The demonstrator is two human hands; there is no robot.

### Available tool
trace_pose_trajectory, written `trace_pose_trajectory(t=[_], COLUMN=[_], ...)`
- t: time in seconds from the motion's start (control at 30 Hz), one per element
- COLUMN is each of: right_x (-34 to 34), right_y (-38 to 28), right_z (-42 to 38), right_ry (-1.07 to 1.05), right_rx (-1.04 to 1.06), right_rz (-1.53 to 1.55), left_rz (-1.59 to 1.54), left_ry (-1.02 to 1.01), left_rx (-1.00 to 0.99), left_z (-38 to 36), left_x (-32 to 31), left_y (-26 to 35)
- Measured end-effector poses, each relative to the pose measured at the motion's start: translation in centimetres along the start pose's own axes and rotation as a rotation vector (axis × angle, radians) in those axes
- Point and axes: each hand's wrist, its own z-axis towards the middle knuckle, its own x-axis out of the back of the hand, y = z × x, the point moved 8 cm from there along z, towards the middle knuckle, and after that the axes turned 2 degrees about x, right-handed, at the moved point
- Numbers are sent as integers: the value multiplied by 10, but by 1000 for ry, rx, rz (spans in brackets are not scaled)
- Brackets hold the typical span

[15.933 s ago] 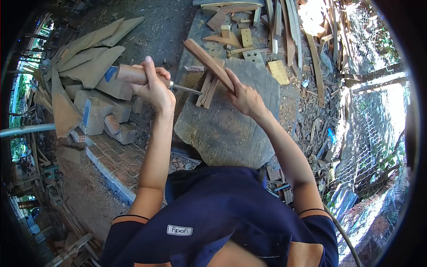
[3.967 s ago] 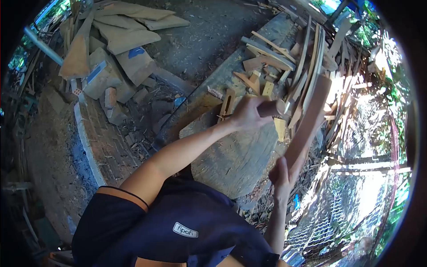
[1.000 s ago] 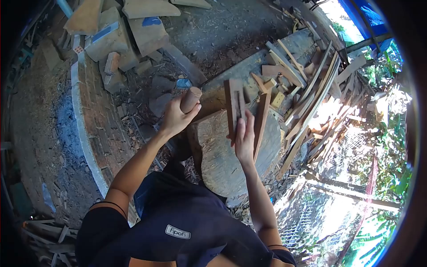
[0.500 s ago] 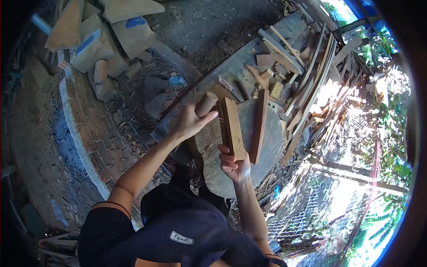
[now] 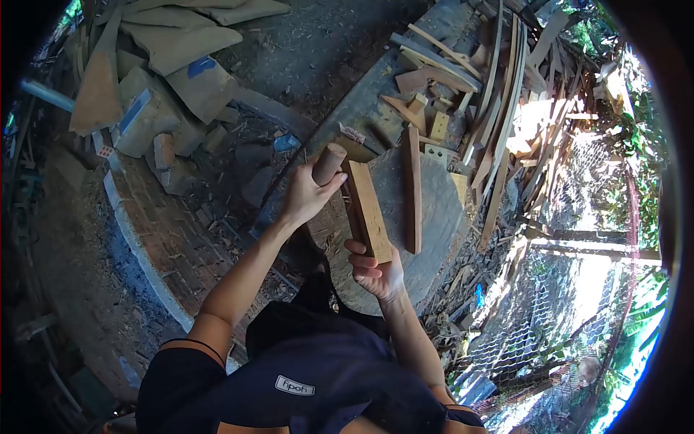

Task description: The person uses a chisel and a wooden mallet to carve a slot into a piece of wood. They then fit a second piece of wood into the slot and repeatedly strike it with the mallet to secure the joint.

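My left hand (image 5: 311,192) is closed around a short round wooden stick (image 5: 330,163), whose blunt upper end sticks out above the fingers. Its lower part is hidden by the hand. My right hand (image 5: 382,273) grips the near end of a long, straight-edged wooden block (image 5: 370,210), which is pale on top and darker along its left side. The block is held over a wide tree-stump work surface (image 5: 444,210), close to the right of the stick. Beside the block, a narrow brown wooden bar (image 5: 413,192) lies on the stump.
Beyond the stump, a dark board (image 5: 361,108) carries wood offcuts and a small yellow block (image 5: 439,126). Long curved strips (image 5: 508,94) are piled at the right. Large wooden pieces (image 5: 184,43) are stacked at the upper left, near a low brick edge (image 5: 148,217).
The camera view has shifted, so the stacked wood sits lower and the offcuts higher and further left. Both hands keep the same holds, with the block and stick in nearly the same place.
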Motion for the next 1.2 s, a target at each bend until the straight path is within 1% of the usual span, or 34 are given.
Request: trace_pose_trajectory(t=[0.07, 0.1, 0.17, 0.23, 0.3, 0.33, 0.4, 0.43, 0.5, 0.53, 0.57, 0.63, 0.67, 0.7, 0.77, 0.8, 0.83, 0.87, 0.9, 0.93, 1.0, 1.03, 1.1, 1.13, 1.17, 1.2], right_x=[1, 3, 5, 4, 3, 3, 8, 11, 16, 17, 16, 11, 14, 15, 23, 21, 24, 25, 17, 11, 21, 19, 12, 3, 10, 5], right_y=[-2, -3, -8, -14, -17, -18, -22, -25, -34, -35, -36, -34, -35, -38, -45, -45, -47, -50, -48, -48, -65, -64, -87, -91, -94, -101], right_z=[-1, -1, -1, -4, -7, -8, -8, -8, -8, -11, -12, -16, -17, -16, -20, -22, -23, -23, -23, -24, -30, -31, -34, -39, -39, -36], right_ry=[-4, 0, -13, -31, -39, -54, -50, -60, -50, -33, -35, -83, -49, -38, 13, 37, 36, -12, -61, -63, 253, 249, 346, 381, 369, 315], right_rx=[1, 6, -9, 1, -10, -11, -1, -10, -20, -60, -77, -150, -146, -156, -134, -131, -143, -173, -203, -215, -77, -86, 154, 190, 189, 265], right_rz=[32, 64, 71, 85, 55, 67, 65, 80, 9, -10, 2, -32, -45, -34, -176, -189, -188, -173, -158, -156, -535, -541, -1047, -1265, -1273, -1590], left_rz=[-17, -5, -128, -136, -53, -35, -27, -7, 137, 124, 141, 81, 157, 160, 526, 510, 516, 469, 423, 430, 484, 486, 509, 469, 470, 485], left_ry=[-51, -44, -66, -67, -49, -55, -55, -54, 41, 17, 27, -42, -93, -87, 54, 40, 50, 57, 65, 75, 71, 82, 90, 79, 90, 91], left_rx=[44, 43, 186, 182, 115, 111, 37, 38, -118, 87, 95, 205, 251, 268, -131, 19, 23, 26, 26, 30, 74, 74, 67, 106, 98, 104], left_z=[1, -1, -8, -11, -16, -20, -29, -30, -37, -39, -38, -34, -36, -34, -39, -38, -39, -39, -39, -38, -40, -41, -41, -42, -44, -46], left_x=[-4, -4, -11, -17, -20, -23, -28, -30, -26, -23, -22, -31, -34, -35, -39, -39, -40, -41, -42, -42, -44, -45, -50, -52, -52, -53], left_y=[-1, 2, 1, 6, 10, 13, 26, 26, 40, 31, 35, 33, 35, 28, 44, 42, 40, 35, 33, 30, 20, 16, 12, 6, 6, 6])
